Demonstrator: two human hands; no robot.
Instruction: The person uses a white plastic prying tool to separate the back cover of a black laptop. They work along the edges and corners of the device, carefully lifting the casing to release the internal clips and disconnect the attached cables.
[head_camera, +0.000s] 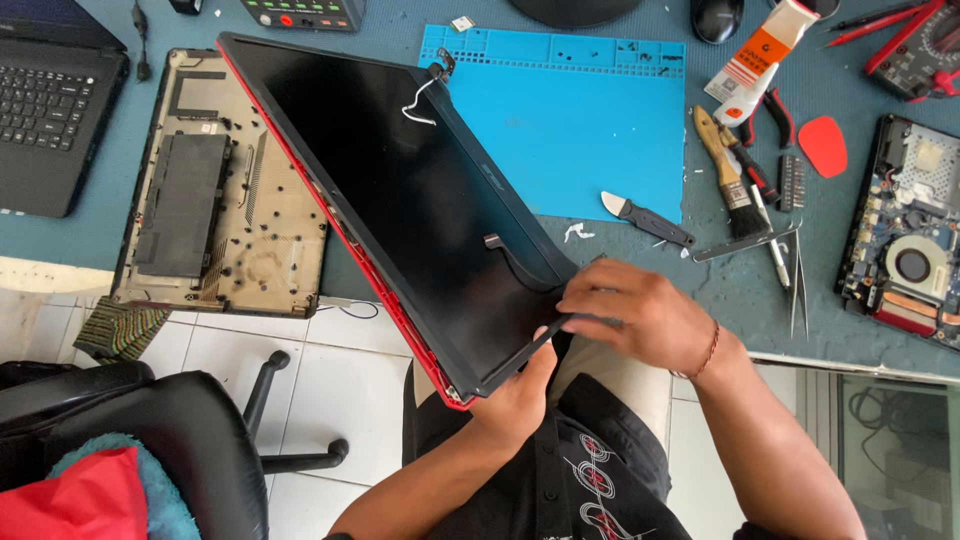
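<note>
Gripping the laptop screen panel (420, 210) at its lower corner, the left hand (515, 395) is supporting it from beneath. The right hand (640, 315) is pinching the black bezel (520, 265), fingers (580, 300) narrowly closed.

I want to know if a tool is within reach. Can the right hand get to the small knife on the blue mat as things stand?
Probably yes. The right hand rests on the screen panel edge, and the knife lies just beyond it on the blue mat with nothing between them. The hand would have to let go of the panel first.
</note>
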